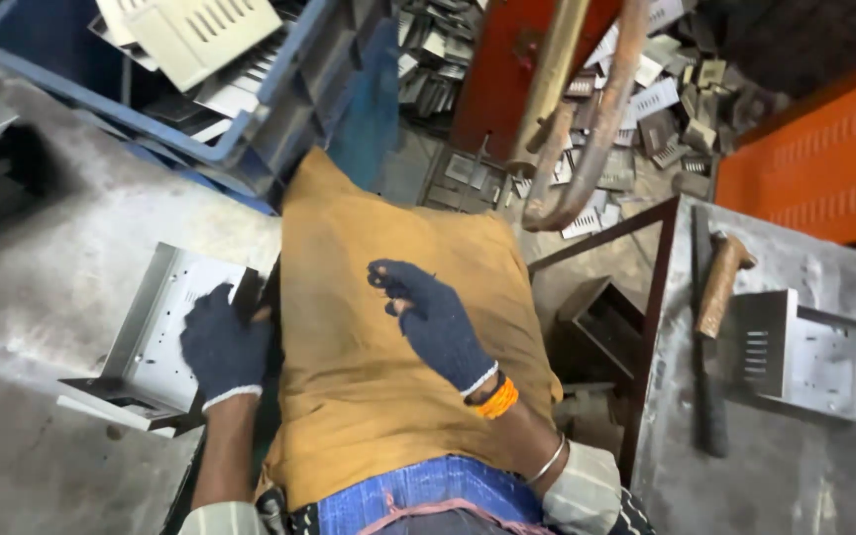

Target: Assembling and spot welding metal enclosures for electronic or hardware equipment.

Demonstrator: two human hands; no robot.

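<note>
My left hand point(222, 347), in a dark blue knit glove, rests on a folded grey sheet-metal part point(160, 327) with small holes and slots, lying on the left bench. Its fingers grip the part's right edge. My right hand point(430, 319), also gloved, hovers over a mustard-yellow cloth point(349, 396) spread across my lap. Its fingers are loosely curled and hold nothing. Orange thread and a metal bangle circle that wrist.
A blue crate point(279, 109) of slotted metal parts stands at top left. Curved copper welder arms point(587, 129) hang ahead. On the right metal table point(804, 466) lie a hammer point(715, 327) and another bent metal part point(804, 357). Scrap pieces litter the floor.
</note>
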